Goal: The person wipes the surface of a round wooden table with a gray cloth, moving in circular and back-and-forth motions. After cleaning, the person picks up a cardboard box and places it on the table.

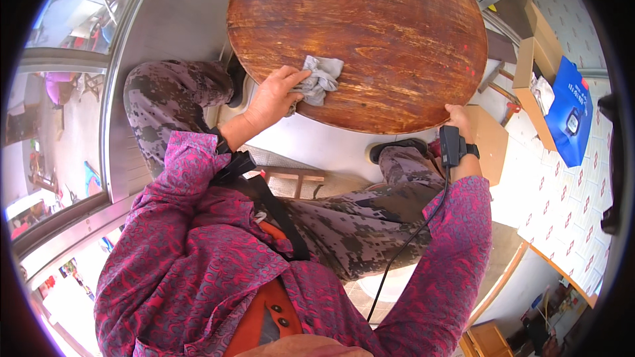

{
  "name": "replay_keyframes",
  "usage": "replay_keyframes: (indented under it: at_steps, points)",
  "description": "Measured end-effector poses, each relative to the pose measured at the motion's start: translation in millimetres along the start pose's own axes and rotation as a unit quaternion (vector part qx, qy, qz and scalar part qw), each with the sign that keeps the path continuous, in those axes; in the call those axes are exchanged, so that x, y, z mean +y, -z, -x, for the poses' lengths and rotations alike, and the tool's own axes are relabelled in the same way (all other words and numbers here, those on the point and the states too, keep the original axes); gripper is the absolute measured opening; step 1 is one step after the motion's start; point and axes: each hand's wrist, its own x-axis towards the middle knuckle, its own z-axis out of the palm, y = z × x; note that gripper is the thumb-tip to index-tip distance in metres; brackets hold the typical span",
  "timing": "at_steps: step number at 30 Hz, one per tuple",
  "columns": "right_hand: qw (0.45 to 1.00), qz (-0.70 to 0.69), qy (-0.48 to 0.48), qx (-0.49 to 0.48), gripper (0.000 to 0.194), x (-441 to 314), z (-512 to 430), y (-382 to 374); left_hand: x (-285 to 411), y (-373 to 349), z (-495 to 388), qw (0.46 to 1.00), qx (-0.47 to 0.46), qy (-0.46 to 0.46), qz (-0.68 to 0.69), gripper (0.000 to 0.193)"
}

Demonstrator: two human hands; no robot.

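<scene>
A round wooden tabletop (357, 44) with worn, reddish-brown varnish lies before me. Near its lower left edge, my left hand (280, 91) grips a crumpled grey cloth (321, 77) against the surface. Part of the cloth hangs over the rim. My right hand (457, 118) is at the lower right rim, with the thumb on top of the edge; its fingers are mostly hidden below. A black device with a cable is strapped at my right wrist, and a black strap circles the left one.
Right of the tabletop stand an open cardboard box (533, 89) with white material inside and a blue bag (570, 114). Another piece of cardboard (488, 141) lies behind my right wrist. A metal-framed window (111, 84) runs along the left. Below the tabletop is a small wooden stool (297, 174).
</scene>
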Motion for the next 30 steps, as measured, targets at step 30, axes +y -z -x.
replay_keyframes:
  at_steps: [30]
  points:
    - [0.933,0.335,0.026,0.132,0.095,-54.5,56.0,-23.7,22.0,-17.1,-22.2,0.968,-0.171,-0.136,-0.124,0.063]
